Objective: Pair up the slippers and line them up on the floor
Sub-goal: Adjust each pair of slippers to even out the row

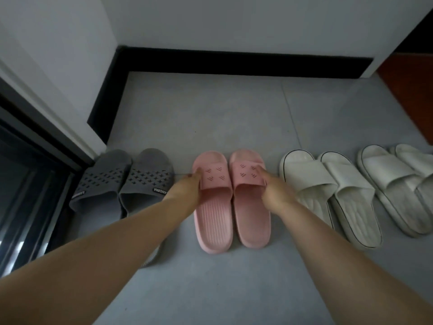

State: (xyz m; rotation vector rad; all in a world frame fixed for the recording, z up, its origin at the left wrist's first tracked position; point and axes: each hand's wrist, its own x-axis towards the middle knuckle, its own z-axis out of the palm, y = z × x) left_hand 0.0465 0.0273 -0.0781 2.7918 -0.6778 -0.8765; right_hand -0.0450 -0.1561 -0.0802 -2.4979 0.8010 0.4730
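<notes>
Two pink slippers stand side by side on the grey floor, toes toward the wall. My left hand (pixel 190 186) grips the strap of the left pink slipper (pixel 214 221) at its outer edge. My right hand (pixel 273 191) grips the strap of the right pink slipper (pixel 251 219) at its outer edge. A grey pair (pixel 126 184) with perforated straps sits to the left. A cream pair (pixel 328 184) sits to the right, and a second white pair (pixel 398 181) lies further right, partly cut off by the frame edge.
A white wall with a black skirting board (pixel 234 66) runs behind the row. A dark glass door frame (pixel 28 184) stands at the left, close to the grey pair. Bare grey floor tiles (pixel 210 113) lie between the slippers and the wall.
</notes>
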